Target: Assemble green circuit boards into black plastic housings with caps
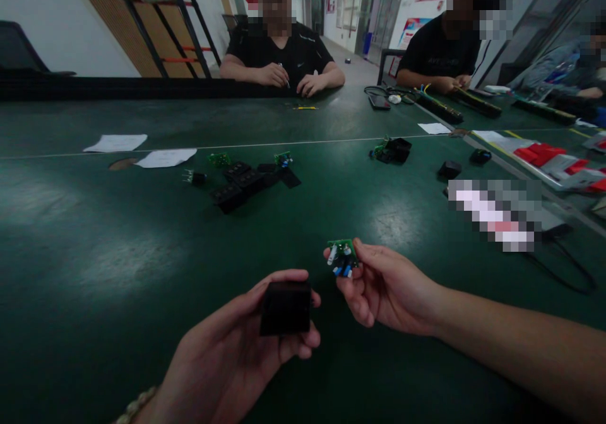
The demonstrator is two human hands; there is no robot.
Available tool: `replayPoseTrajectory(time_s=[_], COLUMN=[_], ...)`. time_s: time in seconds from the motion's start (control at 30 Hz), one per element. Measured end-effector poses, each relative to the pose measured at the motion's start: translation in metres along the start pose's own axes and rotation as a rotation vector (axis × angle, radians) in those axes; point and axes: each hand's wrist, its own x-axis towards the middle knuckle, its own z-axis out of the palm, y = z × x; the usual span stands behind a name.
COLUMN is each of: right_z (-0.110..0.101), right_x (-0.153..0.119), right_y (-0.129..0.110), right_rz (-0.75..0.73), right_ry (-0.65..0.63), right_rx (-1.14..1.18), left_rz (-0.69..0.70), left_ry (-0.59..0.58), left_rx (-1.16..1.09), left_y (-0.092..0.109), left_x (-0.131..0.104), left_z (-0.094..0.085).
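My left hand (237, 342) is closed around a black plastic box (286, 309), with the thumb along its top and fingers behind and under it. Just to the right and a little farther off, my right hand (388, 282) pinches a small green circuit board (341, 257) by its edge. Blue and white parts and dark components stick out from the board's near side. A small gap separates the board from the box, and both are held above the green table (142, 323). Whether the box is hollow cannot be seen.
Beyond my hands lie several black housings (243, 184) with loose circuit boards (284, 159) beside them. Paper sheets (165, 158) rest at the left. Another board and housing (395, 151) sit farther right, near a black block (449, 170). People sit across the table.
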Motion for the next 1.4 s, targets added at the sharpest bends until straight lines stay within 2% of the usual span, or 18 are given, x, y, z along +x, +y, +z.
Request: replayPoseTrajectory(time_s=[0.17,0.27,0.33,0.5,0.6,0.83,1.03,1.4], right_z=[0.002,0.002,0.003,0.008,0.009,0.007,0.007,0.008], right_x=[0.000,-0.002,-0.003,-0.009,-0.011,-0.012,-0.009,-0.007], right_y=[0.000,0.001,0.002,0.004,0.005,0.003,0.002,0.006], right_rz=[-0.111,-0.229,-0.368,-0.849,-0.963,-0.922,-0.750,-0.774], right_ry=[-0.004,0.002,0.049,0.223,0.217,0.160,0.176,0.081], right_rx=[-0.128,-0.317,-0.536,-1.206,-1.400,-1.445,-1.205,-1.038], left_rz=[0.002,0.000,0.001,0.001,-0.006,-0.009,0.010,0.002], left_ry=[-0.003,-0.010,-0.006,0.000,-0.010,-0.017,-0.011,-0.013], left_rx=[0.009,0.014,0.018,0.015,0.006,-0.001,0.016,0.012], left_y=[0.000,0.000,0.000,0.000,0.001,0.001,0.000,0.001], left_x=[0.001,0.002,0.003,0.002,0.001,0.001,0.001,0.002], left_z=[0.000,0.002,0.002,0.000,0.000,0.002,0.002,0.002])
